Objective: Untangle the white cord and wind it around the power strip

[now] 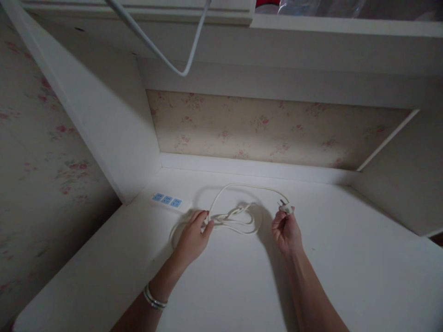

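A white power strip (167,201) with three blue sockets lies on the white desktop, left of centre. Its white cord (238,224) is loosely looped on the surface. My left hand (194,234) is closed on the cord near the bundle's left side, thumb and fingers around it. In my right hand (287,230) the plug (286,208) is pinched, raised a little, with its metal prongs pointing up and left. A single length of cord arcs across from the bundle to the plug.
White panels (104,101) close the desk on the left and right. An overhead shelf (311,50) juts out above, and a white bent rod or cable (183,71) hangs in front of it. Flowered wallpaper (259,124) covers the back wall.
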{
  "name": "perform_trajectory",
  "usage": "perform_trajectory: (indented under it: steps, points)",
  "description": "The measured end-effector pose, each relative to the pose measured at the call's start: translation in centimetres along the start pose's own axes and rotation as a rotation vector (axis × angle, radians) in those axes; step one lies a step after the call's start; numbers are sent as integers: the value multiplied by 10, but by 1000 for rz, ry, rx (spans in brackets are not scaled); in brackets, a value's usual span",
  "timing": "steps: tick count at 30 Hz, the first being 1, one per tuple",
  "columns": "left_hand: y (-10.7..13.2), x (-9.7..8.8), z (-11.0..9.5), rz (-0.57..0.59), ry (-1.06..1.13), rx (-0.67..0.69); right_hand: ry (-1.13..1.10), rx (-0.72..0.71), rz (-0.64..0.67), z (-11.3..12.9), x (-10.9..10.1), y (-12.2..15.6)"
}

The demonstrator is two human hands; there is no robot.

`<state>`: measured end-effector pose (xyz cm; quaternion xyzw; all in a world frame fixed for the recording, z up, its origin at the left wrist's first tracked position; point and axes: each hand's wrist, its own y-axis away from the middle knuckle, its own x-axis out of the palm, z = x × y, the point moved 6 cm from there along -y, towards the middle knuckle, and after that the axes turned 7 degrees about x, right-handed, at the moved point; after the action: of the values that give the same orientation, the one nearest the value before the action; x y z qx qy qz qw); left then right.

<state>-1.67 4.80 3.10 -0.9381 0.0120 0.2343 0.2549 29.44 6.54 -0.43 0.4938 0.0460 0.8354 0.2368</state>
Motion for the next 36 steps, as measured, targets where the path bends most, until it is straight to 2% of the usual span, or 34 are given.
perform_trajectory:
  steps: [2, 4, 9, 11, 13, 16, 20, 24, 29, 33, 36]
  points:
    - [4, 10, -5, 155, -117, 95, -10, -74, -40, 8, -9, -7]
    - [8, 16, -6, 253, -199, 145, -27, -137, -76, 14, -16, -12]
    - [8, 17, -1, 289, -265, 128, -51, -204, -56, 15, -16, -14]
    - [7, 16, 1, 269, -255, 114, -17, -237, -33, 15, -13, -13]
    - [5, 12, 3, 195, -225, 98, 20, -295, -30, 18, -14, -14]
    - [2, 1, 5, 20, -162, 65, 29, -388, -64, 28, -22, -17]
    - [0, -14, 7, -184, -77, -6, 3, -472, -185, 40, -37, -23]
    - [-1, -27, 11, -339, -4, -97, 74, -517, -217, 38, -41, -25]
    - [0, -49, 28, -563, -78, -228, 174, -545, -298, 33, -46, -25]
    - [0, -56, 46, -636, -43, -295, 234, -491, -320, 28, -49, -29]
    - [-1, -56, 47, -633, -57, -253, 335, -388, -289, 17, -45, -30]
